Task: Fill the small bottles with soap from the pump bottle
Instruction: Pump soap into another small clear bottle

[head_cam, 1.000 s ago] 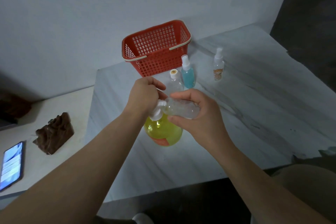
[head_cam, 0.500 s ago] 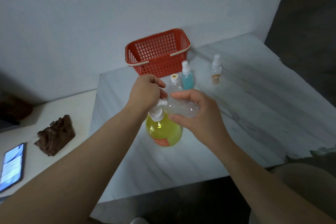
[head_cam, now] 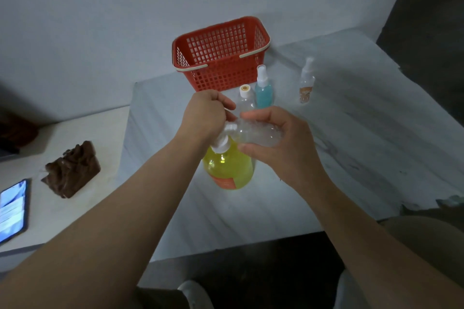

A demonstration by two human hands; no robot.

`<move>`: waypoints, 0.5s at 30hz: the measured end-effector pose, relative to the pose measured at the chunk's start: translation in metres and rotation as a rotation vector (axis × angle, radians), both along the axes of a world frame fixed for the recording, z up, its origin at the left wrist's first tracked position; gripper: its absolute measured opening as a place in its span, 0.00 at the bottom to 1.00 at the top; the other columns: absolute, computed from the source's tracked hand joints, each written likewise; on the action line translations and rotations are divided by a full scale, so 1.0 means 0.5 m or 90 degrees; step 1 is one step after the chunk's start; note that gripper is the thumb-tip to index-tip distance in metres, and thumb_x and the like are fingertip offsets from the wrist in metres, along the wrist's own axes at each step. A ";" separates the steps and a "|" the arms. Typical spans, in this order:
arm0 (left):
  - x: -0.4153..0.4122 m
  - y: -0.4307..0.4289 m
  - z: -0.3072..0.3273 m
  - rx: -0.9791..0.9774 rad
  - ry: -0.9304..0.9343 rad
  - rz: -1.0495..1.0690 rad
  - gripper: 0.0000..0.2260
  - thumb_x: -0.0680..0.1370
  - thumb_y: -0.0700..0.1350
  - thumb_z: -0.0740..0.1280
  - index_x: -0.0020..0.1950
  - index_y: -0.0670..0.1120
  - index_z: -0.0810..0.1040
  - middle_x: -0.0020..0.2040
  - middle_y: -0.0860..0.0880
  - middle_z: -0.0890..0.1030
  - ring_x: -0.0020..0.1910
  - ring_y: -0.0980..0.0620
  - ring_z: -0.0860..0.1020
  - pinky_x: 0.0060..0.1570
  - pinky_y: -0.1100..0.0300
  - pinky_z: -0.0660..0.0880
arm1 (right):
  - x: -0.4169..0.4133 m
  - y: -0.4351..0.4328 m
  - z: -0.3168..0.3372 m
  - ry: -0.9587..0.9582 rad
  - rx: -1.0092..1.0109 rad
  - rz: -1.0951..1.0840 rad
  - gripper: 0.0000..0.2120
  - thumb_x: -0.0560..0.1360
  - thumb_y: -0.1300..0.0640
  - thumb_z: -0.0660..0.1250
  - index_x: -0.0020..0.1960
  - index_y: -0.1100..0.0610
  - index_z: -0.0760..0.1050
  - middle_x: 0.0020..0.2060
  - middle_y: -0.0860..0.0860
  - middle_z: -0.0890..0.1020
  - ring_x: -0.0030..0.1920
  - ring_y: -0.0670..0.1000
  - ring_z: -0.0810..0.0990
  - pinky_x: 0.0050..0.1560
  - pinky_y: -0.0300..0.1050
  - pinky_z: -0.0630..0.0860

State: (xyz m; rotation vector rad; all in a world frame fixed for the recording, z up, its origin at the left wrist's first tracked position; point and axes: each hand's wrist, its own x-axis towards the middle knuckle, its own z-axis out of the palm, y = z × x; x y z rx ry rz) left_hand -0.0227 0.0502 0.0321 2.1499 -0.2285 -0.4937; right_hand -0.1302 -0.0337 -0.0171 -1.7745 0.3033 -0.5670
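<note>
Tabletop (head_cam: pixel 356 163) unchanged; right hand (head_cam: pixel 283 152) still holds small bottle (head_cam: pixel 256 134) against pump (head_cam: pixel 222 145).

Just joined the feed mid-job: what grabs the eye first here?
The yellow pump bottle at the centre of the table, with the left hand gripping its pump and the right hand holding a clear small bottle sideways at the spout. Behind them stands a red basket.

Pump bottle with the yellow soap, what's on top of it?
Its white pump, with the left hand curled over the pump head. The right hand holds a clear small bottle sideways at the spout. The left hand hides the pump head itself.
</note>
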 end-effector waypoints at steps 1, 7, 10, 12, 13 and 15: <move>0.000 0.001 -0.004 0.008 -0.001 -0.009 0.14 0.73 0.28 0.56 0.47 0.41 0.77 0.32 0.49 0.77 0.29 0.55 0.74 0.28 0.66 0.70 | 0.001 0.000 -0.003 -0.001 0.003 0.001 0.23 0.60 0.62 0.79 0.46 0.41 0.77 0.43 0.39 0.82 0.45 0.38 0.79 0.45 0.28 0.72; 0.008 -0.003 -0.018 -0.016 0.011 0.028 0.16 0.71 0.29 0.53 0.46 0.42 0.77 0.31 0.48 0.78 0.29 0.52 0.75 0.29 0.62 0.69 | 0.004 0.003 -0.013 0.002 0.005 -0.007 0.24 0.60 0.62 0.79 0.45 0.39 0.76 0.42 0.36 0.81 0.45 0.37 0.78 0.46 0.27 0.71; 0.008 -0.002 -0.020 -0.017 0.009 0.036 0.16 0.71 0.29 0.53 0.46 0.41 0.77 0.32 0.47 0.79 0.30 0.51 0.76 0.30 0.62 0.69 | 0.002 0.004 -0.010 0.005 0.000 -0.009 0.24 0.60 0.62 0.79 0.45 0.38 0.76 0.42 0.37 0.81 0.45 0.37 0.78 0.46 0.28 0.73; 0.007 -0.002 -0.019 -0.014 0.012 0.031 0.15 0.71 0.28 0.54 0.46 0.42 0.76 0.31 0.47 0.79 0.29 0.52 0.75 0.28 0.63 0.69 | 0.000 0.006 -0.008 0.006 0.000 -0.010 0.23 0.60 0.61 0.79 0.45 0.38 0.76 0.43 0.38 0.81 0.45 0.38 0.78 0.46 0.29 0.73; 0.007 -0.002 -0.019 -0.014 0.010 0.032 0.15 0.71 0.29 0.54 0.45 0.42 0.76 0.31 0.47 0.79 0.29 0.53 0.76 0.28 0.63 0.69 | 0.000 0.007 -0.008 0.005 0.001 -0.010 0.23 0.60 0.61 0.79 0.45 0.38 0.76 0.44 0.39 0.82 0.45 0.39 0.79 0.46 0.29 0.73; 0.005 -0.002 -0.016 -0.029 0.003 0.043 0.15 0.72 0.30 0.52 0.45 0.42 0.76 0.31 0.47 0.79 0.30 0.52 0.76 0.28 0.63 0.69 | -0.001 0.008 -0.006 -0.002 0.004 -0.010 0.23 0.60 0.62 0.79 0.45 0.39 0.76 0.44 0.38 0.82 0.46 0.39 0.79 0.47 0.28 0.72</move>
